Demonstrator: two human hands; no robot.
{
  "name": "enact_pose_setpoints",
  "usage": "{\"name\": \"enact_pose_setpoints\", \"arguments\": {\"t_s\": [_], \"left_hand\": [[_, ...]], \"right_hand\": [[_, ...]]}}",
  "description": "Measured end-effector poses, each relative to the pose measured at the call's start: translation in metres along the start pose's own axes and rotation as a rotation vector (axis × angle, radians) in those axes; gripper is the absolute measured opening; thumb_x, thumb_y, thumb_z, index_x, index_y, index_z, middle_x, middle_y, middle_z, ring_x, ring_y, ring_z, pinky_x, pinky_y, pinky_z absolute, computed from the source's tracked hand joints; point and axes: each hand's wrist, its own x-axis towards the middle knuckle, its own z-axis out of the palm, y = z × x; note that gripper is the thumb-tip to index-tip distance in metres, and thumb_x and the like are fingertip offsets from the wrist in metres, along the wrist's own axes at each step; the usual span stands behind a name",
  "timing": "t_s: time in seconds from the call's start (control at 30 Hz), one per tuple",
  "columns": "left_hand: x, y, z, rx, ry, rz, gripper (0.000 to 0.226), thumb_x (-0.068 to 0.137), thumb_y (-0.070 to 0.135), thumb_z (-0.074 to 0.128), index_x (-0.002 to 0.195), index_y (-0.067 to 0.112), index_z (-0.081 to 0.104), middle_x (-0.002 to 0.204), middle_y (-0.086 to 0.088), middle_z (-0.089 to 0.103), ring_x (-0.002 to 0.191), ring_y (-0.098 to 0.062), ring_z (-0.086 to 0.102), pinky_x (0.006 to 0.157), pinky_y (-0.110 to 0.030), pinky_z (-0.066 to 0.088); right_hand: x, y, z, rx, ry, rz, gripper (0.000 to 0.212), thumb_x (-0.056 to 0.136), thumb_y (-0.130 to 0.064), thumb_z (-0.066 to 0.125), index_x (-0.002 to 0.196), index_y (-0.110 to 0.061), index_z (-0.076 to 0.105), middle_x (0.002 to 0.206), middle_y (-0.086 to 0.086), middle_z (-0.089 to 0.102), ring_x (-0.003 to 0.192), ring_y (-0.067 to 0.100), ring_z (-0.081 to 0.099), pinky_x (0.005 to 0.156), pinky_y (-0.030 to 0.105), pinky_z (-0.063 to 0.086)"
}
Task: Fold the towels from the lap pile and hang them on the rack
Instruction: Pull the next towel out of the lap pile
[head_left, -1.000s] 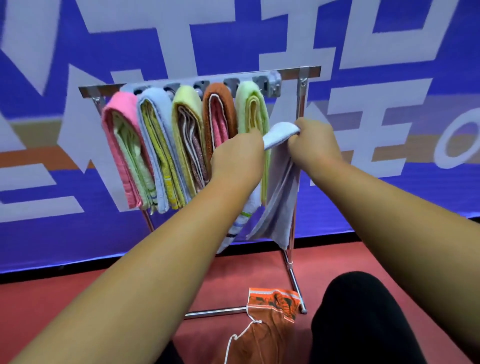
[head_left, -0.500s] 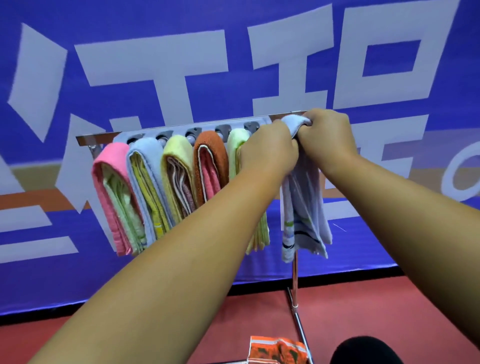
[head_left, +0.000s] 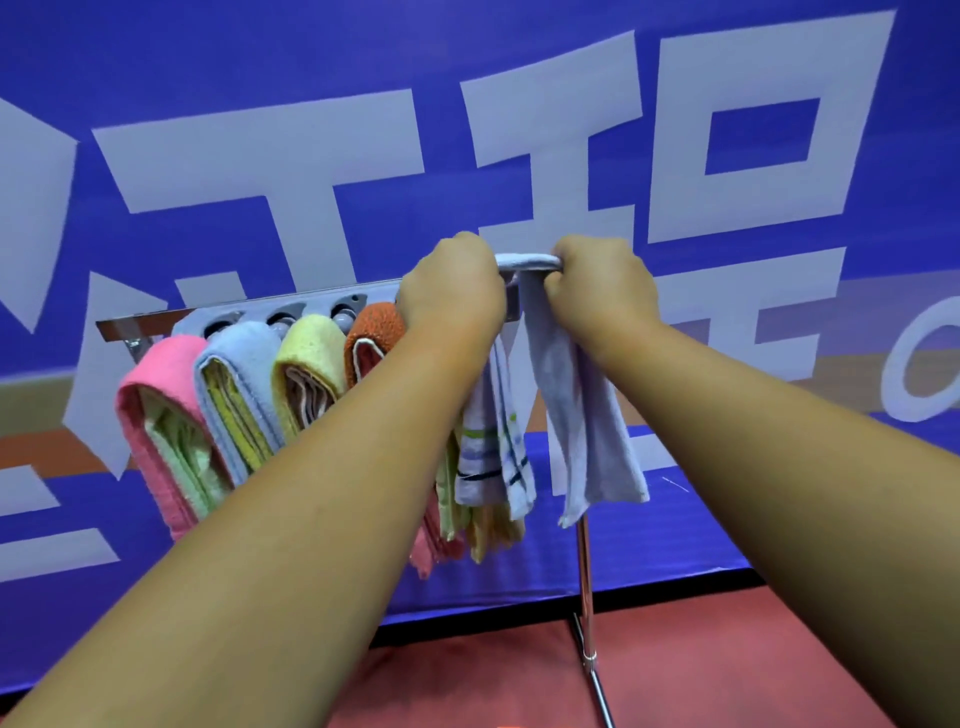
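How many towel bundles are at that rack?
6: from the left, pink towel, light blue towel, yellow towel, orange towel, a pale green towel mostly behind the left forearm, and the striped towel gripped by left hand and right hand. More may be hidden.

- I am gripping the pale towel (head_left: 582, 415) by its top fold, my left hand (head_left: 452, 296) and right hand (head_left: 605, 291) curling over it.
- I am holding that fold over the 3 o'clock end of the rack (head_left: 130, 328), and both halves are hanging toward 6 o'clock.
- Toward 9 o'clock, the orange towel (head_left: 375, 332), yellow towel (head_left: 311, 353), blue towel (head_left: 239, 374) and pink towel (head_left: 156, 415) are hanging side by side.
- A blue banner (head_left: 311, 62) is filling 12 o'clock.
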Motion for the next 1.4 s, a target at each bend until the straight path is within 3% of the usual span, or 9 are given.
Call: {"name": "enact_pose_setpoints", "arguments": {"t_s": [0.2, 0.4, 0.67, 0.73, 0.8, 0.9, 1.03, 1.23, 1.4], "left_hand": [[-0.006, -0.006, 0.014, 0.117, -0.071, 0.068, 0.018, 0.098, 0.018, 0.062, 0.115, 0.018, 0.067, 0.101, -0.006, 0.062, 0.089, -0.033, 0.059, 0.072, -0.039, 0.041], [-0.014, -0.002, 0.022, 0.292, -0.138, 0.179, 0.027, 0.097, 0.019, 0.062, 0.124, 0.021, 0.067, 0.122, -0.003, 0.069, 0.112, -0.031, 0.068, 0.072, -0.037, 0.041], [-0.023, 0.0, 0.02, 0.283, -0.132, 0.158, 0.034, 0.098, 0.015, 0.062, 0.131, 0.019, 0.063, 0.128, -0.004, 0.065, 0.12, -0.031, 0.065, 0.074, -0.037, 0.042], [-0.028, 0.0, 0.023, 0.231, -0.154, 0.139, 0.032, 0.099, 0.015, 0.06, 0.131, 0.018, 0.064, 0.13, -0.007, 0.065, 0.123, -0.032, 0.064, 0.078, -0.037, 0.045], [-0.037, -0.001, 0.031, 0.16, -0.189, 0.102, 0.03, 0.099, 0.017, 0.059, 0.128, 0.018, 0.067, 0.129, -0.008, 0.067, 0.125, -0.034, 0.062, 0.084, -0.04, 0.054], [-0.056, -0.004, 0.052, 0.049, -0.267, 0.039, 0.024, 0.098, 0.019, 0.059, 0.118, 0.016, 0.071, 0.124, -0.008, 0.069, 0.116, -0.034, 0.068, 0.077, -0.039, 0.05], [-0.086, -0.012, 0.087, -0.042, -0.372, -0.041, 0.022, 0.1, 0.026, 0.058, 0.114, 0.015, 0.071, 0.123, -0.012, 0.07, 0.112, -0.037, 0.068, 0.076, -0.038, 0.045], [-0.108, -0.018, 0.127, -0.065, -0.389, -0.121, 0.032, 0.102, 0.037, 0.054, 0.112, 0.014, 0.074, 0.118, -0.012, 0.073, 0.11, -0.037, 0.071, 0.077, -0.037, 0.045], [-0.106, -0.024, 0.152, -0.068, -0.42, -0.203, 0.017, 0.103, 0.026, 0.057, 0.091, 0.018, 0.066, 0.091, -0.005, 0.063, 0.083, -0.033, 0.061, 0.068, -0.038, 0.047]], "right_hand": [[-0.007, 0.002, 0.019, 0.036, -0.046, 0.025, 0.021, 0.1, -0.024, 0.054, 0.108, -0.024, 0.073, 0.101, 0.008, 0.068, 0.088, 0.033, 0.06, 0.07, 0.035, 0.044], [-0.026, 0.017, 0.032, 0.013, -0.105, -0.058, 0.012, 0.101, -0.025, 0.054, 0.094, -0.022, 0.063, 0.088, 0.006, 0.062, 0.082, 0.032, 0.056, 0.062, 0.032, 0.035], [-0.041, 0.029, 0.054, 0.241, -0.193, 0.002, 0.026, 0.094, -0.02, 0.064, 0.118, -0.027, 0.062, 0.102, -0.004, 0.064, 0.093, 0.021, 0.057, 0.069, 0.033, 0.04], [-0.045, 0.032, 0.063, 0.271, -0.25, 0.034, 0.019, 0.092, -0.022, 0.067, 0.11, -0.024, 0.063, 0.102, -0.002, 0.063, 0.09, 0.023, 0.057, 0.07, 0.034, 0.041], [-0.053, 0.036, 0.071, 0.254, -0.306, 0.055, 0.005, 0.089, -0.024, 0.065, 0.086, -0.024, 0.061, 0.093, 0.004, 0.064, 0.085, 0.028, 0.061, 0.065, 0.035, 0.043], [-0.066, 0.043, 0.08, 0.234, -0.364, 0.107, 0.018, 0.084, -0.022, 0.061, 0.067, -0.021, 0.053, 0.078, 0.008, 0.062, 0.075, 0.033, 0.061, 0.06, 0.036, 0.046], [-0.081, 0.054, 0.09, 0.261, -0.383, 0.165, 0.007, 0.086, -0.021, 0.062, 0.087, -0.018, 0.055, 0.085, 0.005, 0.062, 0.078, 0.027, 0.059, 0.058, 0.035, 0.042], [-0.093, 0.073, 0.102, 0.32, -0.315, 0.332, 0.016, 0.094, -0.009, 0.055, 0.106, -0.014, 0.045, 0.092, 0.009, 0.057, 0.077, 0.029, 0.055, 0.055, 0.036, 0.039], [-0.1, 0.085, 0.104, 0.291, -0.267, 0.315, 0.016, 0.099, -0.016, 0.056, 0.113, -0.018, 0.048, 0.093, 0.006, 0.062, 0.078, 0.023, 0.061, 0.059, 0.037, 0.049]]}}
